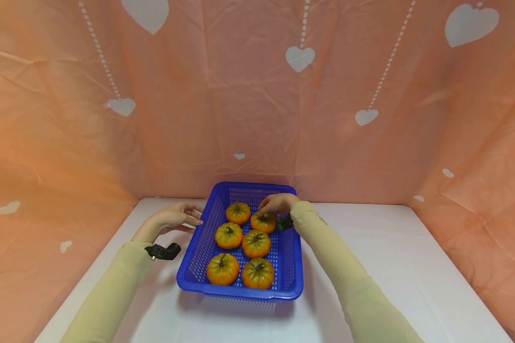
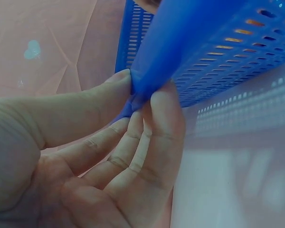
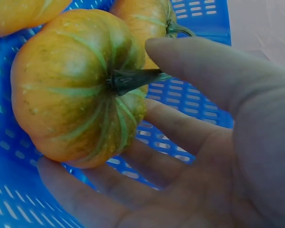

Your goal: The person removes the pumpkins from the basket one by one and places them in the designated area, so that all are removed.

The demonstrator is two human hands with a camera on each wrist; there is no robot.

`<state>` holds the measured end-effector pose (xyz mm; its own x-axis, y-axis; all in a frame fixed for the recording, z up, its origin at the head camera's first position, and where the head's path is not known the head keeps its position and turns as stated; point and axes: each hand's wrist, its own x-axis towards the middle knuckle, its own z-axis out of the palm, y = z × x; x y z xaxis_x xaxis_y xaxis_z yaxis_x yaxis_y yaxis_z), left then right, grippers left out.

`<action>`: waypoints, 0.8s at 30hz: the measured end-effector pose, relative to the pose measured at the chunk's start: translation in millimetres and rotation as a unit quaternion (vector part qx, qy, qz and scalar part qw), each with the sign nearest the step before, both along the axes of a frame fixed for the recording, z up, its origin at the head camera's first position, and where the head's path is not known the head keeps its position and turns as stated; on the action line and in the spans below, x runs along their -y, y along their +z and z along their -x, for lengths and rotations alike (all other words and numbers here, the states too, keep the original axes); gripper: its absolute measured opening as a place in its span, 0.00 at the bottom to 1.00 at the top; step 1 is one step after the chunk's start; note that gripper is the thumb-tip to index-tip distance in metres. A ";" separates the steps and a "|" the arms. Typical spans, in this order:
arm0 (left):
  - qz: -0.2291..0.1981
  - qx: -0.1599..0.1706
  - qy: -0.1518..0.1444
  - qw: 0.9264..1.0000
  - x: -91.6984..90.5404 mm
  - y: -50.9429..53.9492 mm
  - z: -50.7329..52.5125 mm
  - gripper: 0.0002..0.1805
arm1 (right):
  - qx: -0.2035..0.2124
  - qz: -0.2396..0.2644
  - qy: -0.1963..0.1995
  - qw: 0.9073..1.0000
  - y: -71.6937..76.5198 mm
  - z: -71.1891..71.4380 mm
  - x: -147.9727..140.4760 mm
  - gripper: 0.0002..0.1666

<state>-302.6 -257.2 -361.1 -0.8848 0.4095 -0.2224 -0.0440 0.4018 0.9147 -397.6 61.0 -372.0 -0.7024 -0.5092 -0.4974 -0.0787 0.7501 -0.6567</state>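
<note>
Several orange-green pumpkins lie inside a blue perforated basket (image 1: 240,291). My left hand (image 1: 173,219) is at the basket's left side; in the left wrist view, this hand (image 2: 109,156) pinches the blue rim (image 2: 168,42) between thumb and fingers. At the back right of the basket, my right hand (image 1: 279,203) is over a pumpkin (image 1: 263,224). In the right wrist view, the fingers of my right hand (image 3: 194,156) lie extended along the side of that pumpkin (image 3: 71,95), some tips partly behind it, while the thumb lies by its dark green stem.
The basket stands on a white table (image 1: 369,247), towards its back edge. Orange cloth (image 1: 257,124) with white hearts hangs behind and on both sides. Another pumpkin (image 1: 238,213) sits left of the one by my right hand, and a further one (image 1: 256,244) sits in front of it.
</note>
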 end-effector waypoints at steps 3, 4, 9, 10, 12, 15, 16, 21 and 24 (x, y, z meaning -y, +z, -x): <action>0.013 0.008 0.019 1.000 -1.7 -1.6 1.2 0.28 | 0.003 -0.006 -0.005 1.000 -0.9 -0.6 1.0 0.30; 0.015 0.011 0.026 1.000 -2.3 -1.9 1.2 0.28 | 0.003 -0.007 -0.005 1.000 -1.1 -0.9 1.2 0.29; 0.019 0.009 0.030 0.999 -2.3 -1.3 1.2 0.28 | 0.000 -0.009 -0.004 1.000 -0.6 -1.9 1.2 0.29; 0.019 0.010 0.032 0.999 -2.7 -1.1 1.2 0.28 | 0.000 -0.010 -0.004 1.000 -0.5 -1.8 0.9 0.29; 0.021 0.012 0.035 0.999 -3.2 -1.5 2.2 0.28 | -0.005 -0.014 -0.004 1.000 -0.4 -1.9 0.6 0.29; 0.024 0.011 0.035 0.999 -4.1 -0.7 2.0 0.28 | -0.013 -0.017 0.000 1.000 0.4 -2.5 0.7 0.28; 0.025 0.011 0.037 0.999 -4.3 -0.5 1.9 0.28 | -0.015 -0.018 0.001 1.000 0.5 -2.6 0.7 0.28; 0.029 0.011 0.039 0.999 -4.5 1.4 0.4 0.28 | -0.022 -0.011 -0.003 1.000 1.7 -3.1 1.4 0.26; 0.031 0.013 0.039 0.999 -3.9 1.2 -0.4 0.28 | -0.025 -0.002 -0.009 1.000 3.2 -2.7 1.5 0.26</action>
<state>-302.2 -253.3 -359.8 -0.9068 0.3248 -0.2686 -0.1008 0.4518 0.8864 -394.9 59.5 -368.8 -0.7355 -0.4948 -0.4628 -0.0990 0.7543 -0.6491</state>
